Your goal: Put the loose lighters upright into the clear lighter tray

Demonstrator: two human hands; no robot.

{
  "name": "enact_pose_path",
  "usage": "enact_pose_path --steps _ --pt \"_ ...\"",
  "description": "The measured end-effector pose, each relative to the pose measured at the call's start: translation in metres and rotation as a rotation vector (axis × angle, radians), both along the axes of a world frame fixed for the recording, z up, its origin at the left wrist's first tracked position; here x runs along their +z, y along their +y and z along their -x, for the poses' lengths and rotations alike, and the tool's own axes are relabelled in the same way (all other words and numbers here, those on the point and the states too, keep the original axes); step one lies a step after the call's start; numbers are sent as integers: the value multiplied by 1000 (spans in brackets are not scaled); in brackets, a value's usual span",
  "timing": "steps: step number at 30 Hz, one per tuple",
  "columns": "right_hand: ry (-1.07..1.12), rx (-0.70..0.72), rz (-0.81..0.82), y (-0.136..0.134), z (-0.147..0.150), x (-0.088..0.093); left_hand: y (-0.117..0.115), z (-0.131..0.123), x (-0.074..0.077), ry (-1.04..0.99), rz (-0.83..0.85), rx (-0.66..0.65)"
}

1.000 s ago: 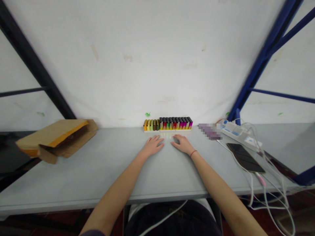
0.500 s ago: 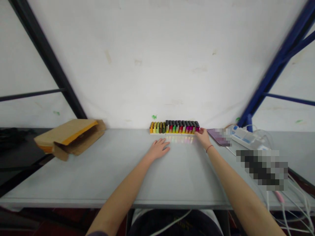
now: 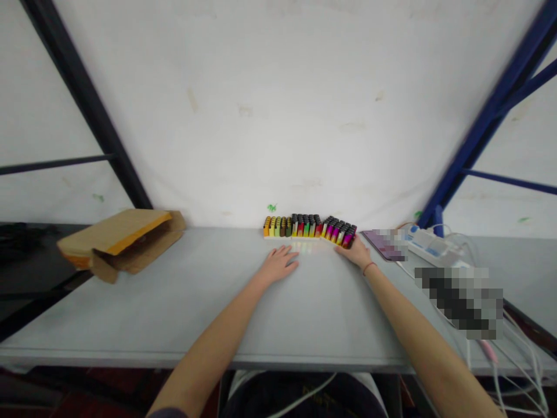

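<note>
Three trays of upright lighters stand side by side near the wall. The left tray (image 3: 277, 227) holds yellow, green and brown ones. In the middle tray (image 3: 307, 226) are multicoloured lighters with black tops. The right tray (image 3: 339, 231), with purple and yellow lighters, is turned at an angle, its right end nearer to me. My right hand (image 3: 355, 252) grips that right end, thumb at the front. My left hand (image 3: 279, 263) lies flat on the table in front of the left tray, fingers spread, holding nothing.
An open cardboard box (image 3: 126, 241) lies on the left of the grey table (image 3: 187, 313). To the right are a purple phone-like object (image 3: 383, 244), a white power strip (image 3: 435, 247), a blurred-out dark item and white cables. Dark and blue metal posts stand at the sides.
The right tray has swung out of line, its right end pulled toward me by my right hand. My left hand has stayed in place.
</note>
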State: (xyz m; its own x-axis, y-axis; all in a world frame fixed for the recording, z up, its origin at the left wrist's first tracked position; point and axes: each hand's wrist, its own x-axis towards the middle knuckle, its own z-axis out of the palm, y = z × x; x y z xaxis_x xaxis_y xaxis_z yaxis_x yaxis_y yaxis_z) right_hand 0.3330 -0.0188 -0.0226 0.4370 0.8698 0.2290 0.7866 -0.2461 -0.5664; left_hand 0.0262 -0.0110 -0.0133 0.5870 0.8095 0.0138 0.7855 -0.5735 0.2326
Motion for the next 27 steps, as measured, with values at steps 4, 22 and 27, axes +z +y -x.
enact_pose_path --steps 4,22,27 --pt "-140 -2 78 -5 0 3 -1 0 0 -14 0 -2" --pt "43 681 49 -72 58 22 6 11 7 -576 267 -207" --pt "10 702 12 -62 66 17 11 17 13 -695 424 -221"
